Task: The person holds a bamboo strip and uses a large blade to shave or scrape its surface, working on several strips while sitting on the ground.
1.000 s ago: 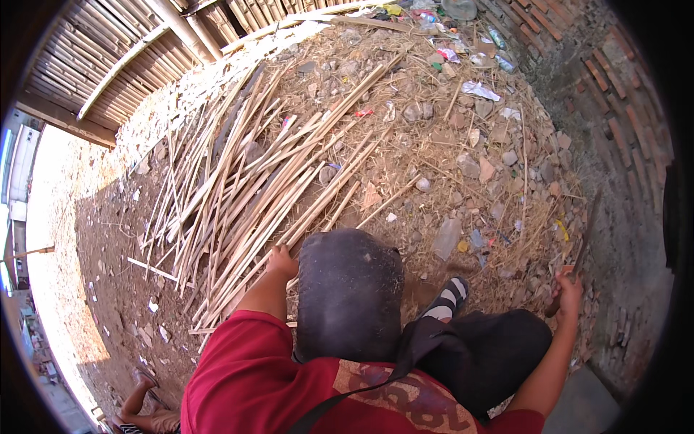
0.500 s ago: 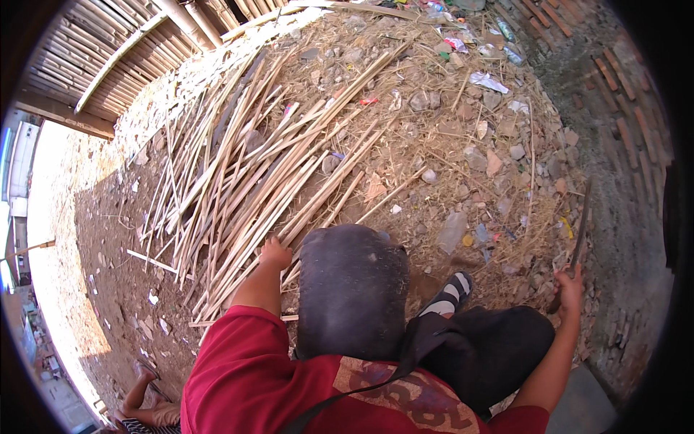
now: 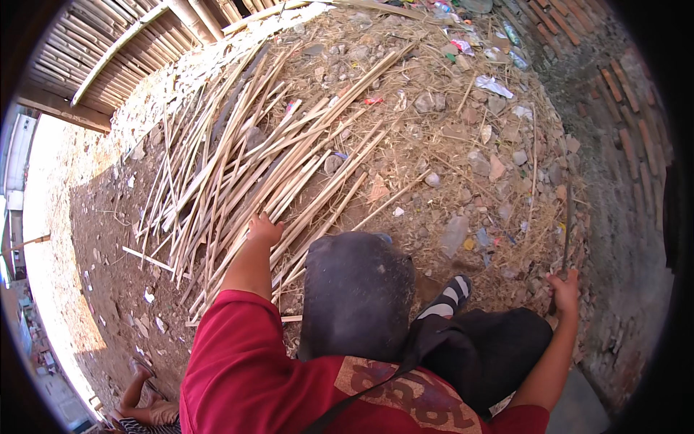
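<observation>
At the front edge of a pile of long, thin split-bamboo strips (image 3: 238, 173), my left hand (image 3: 265, 228) is reached forward. Its fingers look a little apart over the strips, and no strip is seen lifted in it. My right hand (image 3: 564, 291), out to the right beyond my knee, is closed round the lower end of a machete (image 3: 567, 224). Its long, narrow dark blade points up and away from me, near the brick wall. Between my arms, a dark, worn, rounded pad (image 3: 358, 296) covers my left knee.
A brick wall (image 3: 629, 145) rises on the right. Stones, straw and litter such as a crushed clear plastic bottle (image 3: 455, 236) cover the ground. A bamboo-slat structure (image 3: 108, 50) stands far left. Another person's leg (image 3: 137, 387) shows at lower left. My sandalled foot (image 3: 447, 298) is ahead.
My left hand has moved forward and slightly left along the bamboo strips. The machete in my right hand has swung to a more upright angle, its tip shifting left.
</observation>
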